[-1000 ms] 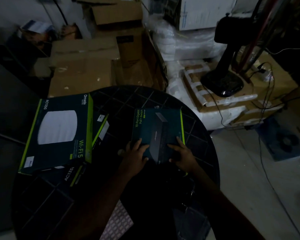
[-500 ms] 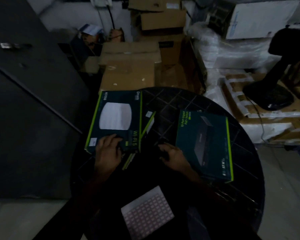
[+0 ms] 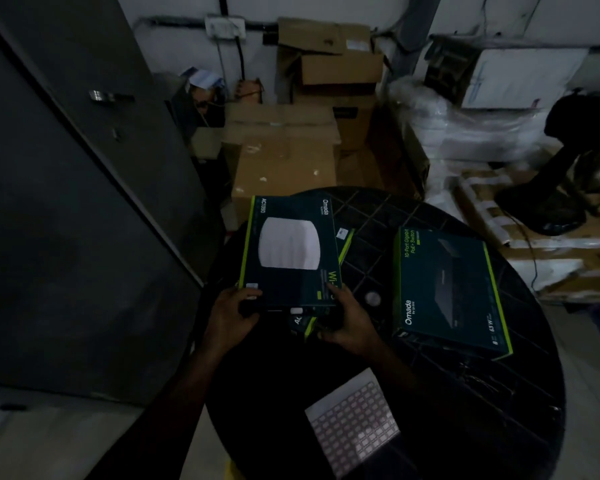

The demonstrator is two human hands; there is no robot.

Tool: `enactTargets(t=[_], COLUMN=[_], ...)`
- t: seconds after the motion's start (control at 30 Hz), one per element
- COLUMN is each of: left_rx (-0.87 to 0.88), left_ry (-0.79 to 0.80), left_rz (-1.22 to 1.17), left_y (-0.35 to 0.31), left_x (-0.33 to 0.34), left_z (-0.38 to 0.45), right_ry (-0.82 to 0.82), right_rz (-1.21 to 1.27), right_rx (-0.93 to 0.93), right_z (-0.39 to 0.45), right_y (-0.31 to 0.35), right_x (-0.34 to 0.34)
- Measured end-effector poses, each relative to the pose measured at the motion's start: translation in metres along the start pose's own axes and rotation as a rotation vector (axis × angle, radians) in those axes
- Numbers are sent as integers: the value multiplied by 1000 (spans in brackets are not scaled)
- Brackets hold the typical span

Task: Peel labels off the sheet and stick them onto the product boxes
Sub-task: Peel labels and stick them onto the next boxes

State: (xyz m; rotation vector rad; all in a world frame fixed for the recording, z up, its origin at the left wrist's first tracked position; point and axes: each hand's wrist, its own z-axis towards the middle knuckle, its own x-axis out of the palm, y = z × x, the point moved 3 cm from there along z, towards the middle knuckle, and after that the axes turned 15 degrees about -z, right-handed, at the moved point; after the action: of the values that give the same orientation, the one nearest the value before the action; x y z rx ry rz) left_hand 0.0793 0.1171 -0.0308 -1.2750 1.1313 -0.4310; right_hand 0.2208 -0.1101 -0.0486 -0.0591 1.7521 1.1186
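A dark Wi-Fi box [image 3: 290,251] with green edges and a white disc picture is at the table's left. My left hand [image 3: 231,315] grips its near left corner and my right hand [image 3: 349,318] grips its near right corner. It lies over another like box [image 3: 343,239], of which only edges show. The switch box [image 3: 449,289] lies flat at the right, untouched. The label sheet [image 3: 354,424], a grid of small labels, lies at the near edge of the table.
The round black table [image 3: 378,216] has a lattice top. Brown cardboard cartons [image 3: 284,157] stand behind it. A dark metal cabinet [image 3: 66,202] is at the left. Wrapped bundles [image 3: 465,133] and a black fan base [image 3: 544,209] are at the right.
Both hands left the switch box, which now lies at the right. They moved left and took hold of the Wi-Fi box's near corners. The view turned left.
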Motion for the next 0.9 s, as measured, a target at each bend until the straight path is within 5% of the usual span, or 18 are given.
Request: enactTargets(t=[0.3,0.47,0.67,0.9], left_rx=[395,541,617,555], left_ry=[-193,-205,-306,-443], left_rz=[-122,-165,-183,-234], left_y=[-107,-161,-205,-207], left_x=[-21,-28,-39,-27], left_z=[-58,-68,-79,-92], right_ry=[-324,-366,-276,-24], right_rz=[-128,-267,-276,-358], right_rx=[-52,-18,-249,-301], right_z=[-58,-70,-91,-82], right_y=[62,70,92,100], right_x=[-89,-138,-208,-246])
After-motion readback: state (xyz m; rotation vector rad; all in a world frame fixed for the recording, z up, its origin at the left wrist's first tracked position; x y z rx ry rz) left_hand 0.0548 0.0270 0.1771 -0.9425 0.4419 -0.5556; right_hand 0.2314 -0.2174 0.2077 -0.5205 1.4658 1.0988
